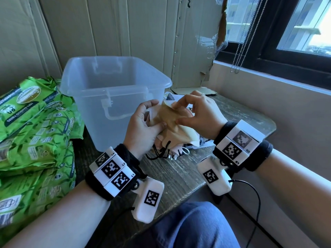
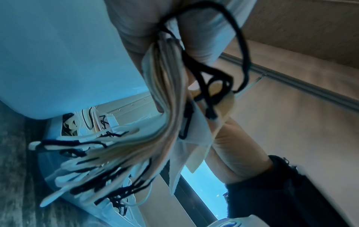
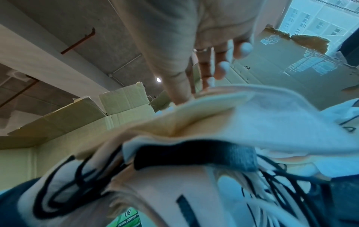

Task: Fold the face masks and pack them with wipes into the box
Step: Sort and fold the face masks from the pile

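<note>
Both hands, left hand (image 1: pixel 143 126) and right hand (image 1: pixel 200 111), pinch one tan face mask (image 1: pixel 168 117) beside one clear plastic box (image 1: pixel 114 90); three green wipe packs (image 1: pixel 34 126) stacked left.

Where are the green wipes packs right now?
In the head view the green wipes packs are stacked at the left edge, beside the clear plastic box and left of the left hand.

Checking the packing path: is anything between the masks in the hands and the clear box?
Nothing visible blocks it. Both the left hand and right hand hold the face masks just in front of the clear box, whose top is open and lidless.
</note>
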The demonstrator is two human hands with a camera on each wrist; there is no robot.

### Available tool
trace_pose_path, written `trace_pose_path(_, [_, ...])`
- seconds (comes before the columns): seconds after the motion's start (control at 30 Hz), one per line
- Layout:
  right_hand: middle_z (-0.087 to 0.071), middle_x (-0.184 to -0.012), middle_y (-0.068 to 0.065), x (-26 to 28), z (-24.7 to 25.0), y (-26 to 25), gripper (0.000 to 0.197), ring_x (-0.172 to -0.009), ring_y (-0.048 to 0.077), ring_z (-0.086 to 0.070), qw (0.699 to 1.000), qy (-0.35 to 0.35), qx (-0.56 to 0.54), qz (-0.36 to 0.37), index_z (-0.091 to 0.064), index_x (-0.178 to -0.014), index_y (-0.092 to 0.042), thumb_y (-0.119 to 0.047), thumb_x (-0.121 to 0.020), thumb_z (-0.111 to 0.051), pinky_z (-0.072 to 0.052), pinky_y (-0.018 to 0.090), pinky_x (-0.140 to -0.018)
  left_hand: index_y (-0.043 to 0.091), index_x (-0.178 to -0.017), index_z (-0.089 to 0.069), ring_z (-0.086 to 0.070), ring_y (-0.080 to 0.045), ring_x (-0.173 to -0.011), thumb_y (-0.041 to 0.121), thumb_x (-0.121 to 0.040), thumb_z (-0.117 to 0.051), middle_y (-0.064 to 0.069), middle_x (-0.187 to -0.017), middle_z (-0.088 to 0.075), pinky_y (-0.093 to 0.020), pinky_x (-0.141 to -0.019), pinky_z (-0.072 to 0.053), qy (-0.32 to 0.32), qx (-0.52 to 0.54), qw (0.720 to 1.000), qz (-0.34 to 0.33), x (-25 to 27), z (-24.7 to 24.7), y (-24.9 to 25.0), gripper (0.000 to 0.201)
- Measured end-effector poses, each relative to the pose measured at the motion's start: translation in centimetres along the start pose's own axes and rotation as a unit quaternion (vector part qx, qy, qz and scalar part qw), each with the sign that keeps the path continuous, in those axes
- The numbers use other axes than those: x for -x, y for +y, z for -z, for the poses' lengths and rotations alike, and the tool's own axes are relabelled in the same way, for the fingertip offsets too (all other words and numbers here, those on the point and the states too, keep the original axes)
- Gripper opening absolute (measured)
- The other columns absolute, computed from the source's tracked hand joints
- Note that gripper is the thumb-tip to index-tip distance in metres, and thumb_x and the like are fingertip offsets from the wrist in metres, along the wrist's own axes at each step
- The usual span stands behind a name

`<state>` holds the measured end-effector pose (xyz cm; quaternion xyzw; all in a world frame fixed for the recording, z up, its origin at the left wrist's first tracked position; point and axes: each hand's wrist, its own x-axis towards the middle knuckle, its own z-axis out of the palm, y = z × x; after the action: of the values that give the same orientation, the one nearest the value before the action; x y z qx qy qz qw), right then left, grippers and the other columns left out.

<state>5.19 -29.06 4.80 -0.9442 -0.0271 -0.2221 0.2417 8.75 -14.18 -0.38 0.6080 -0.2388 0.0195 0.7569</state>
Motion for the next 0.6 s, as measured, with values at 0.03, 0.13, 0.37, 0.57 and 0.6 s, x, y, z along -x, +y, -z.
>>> trace_pose_path(0.03, [-0.045, -0.097, -0.001, -0.1, 0.0, 0.1, 0.043, -0.081, 0.012, -0.038, 0.999, -0.029, 0.017, -0.010, -0.062, -0.109, -0.019, -0.022, -0.069, -0.077, -0.025, 0.022, -0.067, 0.023, -0.108, -0.052, -0.060, 0.003, -0.061, -0.017, -0.077, -0.061, 0.000, -0.086, -0.062, -0.013, -0.061, -0.049, 0.002, -0.008, 1.000, 0.001, 0.0, 0.0, 0.0, 0.051])
trace_pose_path(0.13, [-0.039, -0.101, 0.003, -0.1, 0.0, 0.5, 0.043, -0.088, 0.014, -0.035, 0.998, -0.060, 0.017, -0.026, -0.062, -0.110, -0.018, -0.025, -0.070, -0.078, -0.026, 0.021, -0.073, 0.023, -0.109, -0.052, -0.054, 0.000, -0.047, -0.018, -0.079, -0.059, -0.001, -0.078, -0.059, -0.015, -0.047, -0.046, 0.003, -0.019, 1.000, 0.009, 0.2, -0.1, 0.1, 0.051])
trace_pose_path(0.37, [-0.050, -0.058, -0.013, 0.5, 0.1, 0.7, 0.016, -0.056, 0.002, -0.041, 0.990, -0.060, -0.125, 0.031, -0.060, -0.066, -0.007, -0.004, -0.070, -0.075, -0.032, 0.012, -0.058, 0.038, -0.111, -0.053, -0.044, -0.012, -0.052, -0.019, -0.080, -0.054, -0.011, -0.070, -0.049, -0.022, -0.049, -0.043, -0.003, -0.028, 1.000, 0.011, 0.1, 0.1, -0.2, 0.065])
trace_pose_path(0.57, [-0.057, -0.052, -0.022, 0.8, 0.3, 1.2, 0.018, -0.055, -0.010, -0.048, 0.966, -0.045, -0.253, 0.033, -0.063, -0.087, -0.009, 0.007, -0.079, -0.064, -0.037, 0.005, -0.061, 0.009, -0.097, -0.072, -0.063, -0.010, -0.083, 0.000, -0.073, -0.064, -0.006, -0.093, -0.072, -0.024, -0.078, -0.049, -0.029, -0.084, 0.996, 0.028, 0.4, -0.2, 0.3, 0.027])
trace_pose_path(0.6, [-0.053, -0.048, -0.017, 0.9, 0.4, 1.2, 0.022, -0.052, -0.007, -0.046, 0.961, -0.035, -0.271, 0.031, -0.064, -0.094, -0.009, 0.008, -0.080, -0.062, -0.036, 0.006, -0.058, 0.010, -0.094, -0.072, -0.061, -0.007, -0.079, -0.005, -0.077, -0.063, -0.004, -0.089, -0.071, -0.021, -0.076, -0.048, -0.030, -0.086, 0.995, 0.030, 0.4, -0.3, 0.3, 0.025])
